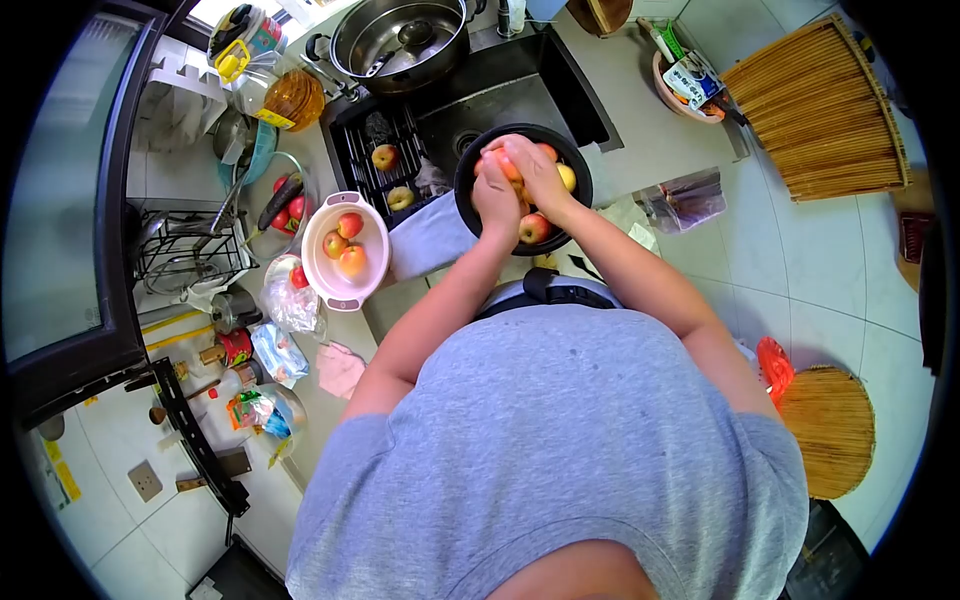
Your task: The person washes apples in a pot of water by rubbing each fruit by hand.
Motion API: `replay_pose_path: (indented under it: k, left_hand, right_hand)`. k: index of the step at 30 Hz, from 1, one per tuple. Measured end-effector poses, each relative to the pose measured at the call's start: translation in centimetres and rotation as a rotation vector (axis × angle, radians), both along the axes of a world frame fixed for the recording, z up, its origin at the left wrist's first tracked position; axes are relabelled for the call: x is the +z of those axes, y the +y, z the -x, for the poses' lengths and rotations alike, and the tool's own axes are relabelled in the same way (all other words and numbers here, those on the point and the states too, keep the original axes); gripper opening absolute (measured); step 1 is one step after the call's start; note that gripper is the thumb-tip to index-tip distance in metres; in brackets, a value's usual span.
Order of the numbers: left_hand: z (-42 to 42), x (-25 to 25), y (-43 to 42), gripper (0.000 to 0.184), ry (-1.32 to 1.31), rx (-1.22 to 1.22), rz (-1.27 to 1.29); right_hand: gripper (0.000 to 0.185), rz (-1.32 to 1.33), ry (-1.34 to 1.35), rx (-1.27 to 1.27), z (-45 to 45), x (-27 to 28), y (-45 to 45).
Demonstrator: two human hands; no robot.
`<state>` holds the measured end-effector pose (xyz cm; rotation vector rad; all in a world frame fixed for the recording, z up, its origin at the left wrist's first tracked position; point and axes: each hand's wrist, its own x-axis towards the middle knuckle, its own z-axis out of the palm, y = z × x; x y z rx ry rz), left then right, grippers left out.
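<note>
"Where is the fruit being held?"
"A smooth red-orange apple [495, 165] is held at the far-left part of the deep, round black bowl [584, 203], partly covered by the bare left hand [496, 202] and the bare right hand [540, 178]."

"How far are the hands closed?"
"Both are cupped and brought together, with the apple enclosed between them. Whether anything else is gripped beneath the fingers cannot be told."

"Why are two hands used?"
"A round, slick skin is probably steadied better when pressed from both sides."

"And the bowl's position?"
"It is set by the near edge of the dark rectangular sink [500, 100], close to the body, perhaps so that little reach is needed and a slipped fruit is caught. A red-and-yellow apple [534, 230] and a pale yellow fruit [567, 178] are also held in it."

"And the fruit outside?"
"Three are contained in the pale pink plastic basin [376, 235], where rolling is presumably stopped by its wall. Two are rested on the slatted black rack [407, 130]."
</note>
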<state>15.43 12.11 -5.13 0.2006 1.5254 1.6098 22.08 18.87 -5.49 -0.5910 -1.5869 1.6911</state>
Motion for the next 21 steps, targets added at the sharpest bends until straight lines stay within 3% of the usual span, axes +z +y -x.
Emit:
replay_pose_path:
  k: [2,3,4,5,6,7,10,11,12,13,14,16,17,19,20,21]
  left_hand:
    - [1.6,0.9,-0.3,0.051,-0.557,-0.102,-0.030]
    - [1.9,1.1,-0.4,0.053,-0.514,-0.144,0.025]
    - [2.0,1.3,-0.4,0.055,-0.471,-0.184,0.081]
    - [1.8,1.5,-0.3,0.055,-0.471,-0.183,0.081]
    - [1.1,1.8,0.0,0.058,-0.428,-0.176,0.147]
    - [0.3,2.0,0.0,0.061,-0.386,-0.170,0.218]
    - [-1.1,-0.5,-0.6,0.067,0.121,-0.247,0.083]
    - [-1.5,-2.1,-0.1,0.067,0.122,-0.250,0.082]
    - [-2.1,-3.4,0.7,0.068,0.529,-0.058,0.066]
    - [-2.1,-3.8,1.2,0.069,0.728,0.035,0.044]
    - [-2.0,-4.1,1.7,0.070,0.931,0.143,0.047]
    - [-1.4,-3.6,1.6,0.069,0.872,0.116,-0.098]
    - [-1.1,-3.0,1.3,0.069,0.852,0.106,-0.148]
    - [-0.3,0.2,-0.1,0.065,-0.394,-0.057,0.225]
    - [0.5,0.2,-0.3,0.065,-0.394,-0.056,0.226]
    - [1.2,0.2,-0.6,0.064,-0.480,-0.149,0.221]
  right_hand:
    - [0.025,-0.267,-0.026,-0.112,-0.1,1.3,-1.6]
    - [0.053,-0.191,-0.142,0.110,-1.6,2.2,-1.1]
    - [0.053,-0.191,-0.144,0.114,-1.5,1.8,-1.3]
    - [0.036,-0.252,-0.125,-0.017,-1.1,1.1,-1.6]
    - [0.034,-0.311,-0.107,-0.148,-0.9,0.6,-1.8]
    - [0.035,-0.091,-0.128,-0.178,-1.0,0.6,-1.7]
    - [0.040,0.308,-0.092,-0.139,-1.3,0.4,0.5]
    - [0.040,0.307,-0.090,-0.142,-1.1,0.4,1.2]
    - [0.040,0.570,-0.168,-0.051,-1.1,0.7,1.8]
    - [0.040,0.832,-0.246,0.044,-1.1,0.7,2.2]
    - [0.040,0.833,-0.246,0.044,-1.0,0.4,2.1]
    - [0.044,0.089,-0.201,-0.102,-0.6,-1.8,1.3]
    - [0.032,-0.050,-0.248,-0.084,-0.8,-2.8,1.4]
    - [0.028,-0.162,-0.272,-0.051,-1.3,-1.1,-0.1]
    - [0.028,-0.265,-0.296,-0.020,-1.5,-0.3,-0.8]
    - [0.031,-0.193,-0.282,0.062,-2.0,-0.1,-0.8]
